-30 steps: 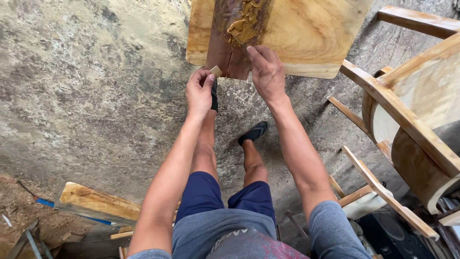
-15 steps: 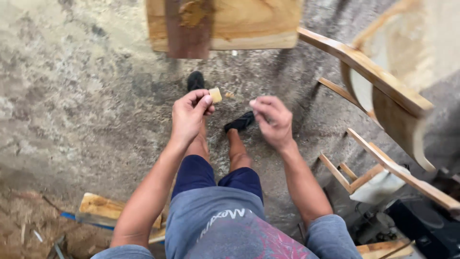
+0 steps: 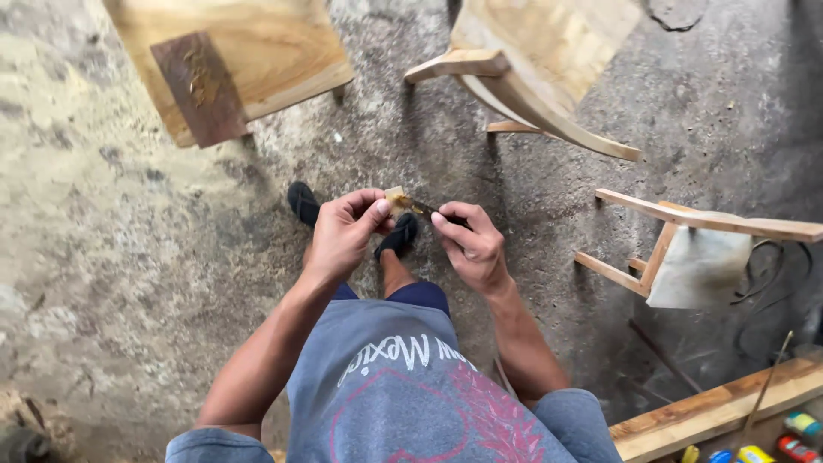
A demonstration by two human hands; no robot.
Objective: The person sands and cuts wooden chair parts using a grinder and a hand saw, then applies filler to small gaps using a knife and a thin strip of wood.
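Pinching a small glue-smeared wood block (image 3: 396,201), the left hand (image 3: 343,233) should grip firmly while the right hand (image 3: 470,244), closed on a thin dark tool (image 3: 426,209), scrapes gently.

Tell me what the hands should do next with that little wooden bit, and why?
Probably keep the left hand pinching the small pale wooden block steady while the right hand draws its thin dark tool across the block's yellowish smear. The tool's tip already meets the block, both are held up in front of the body, and the smear looks uneven, so a short careful stroke seems fitting.
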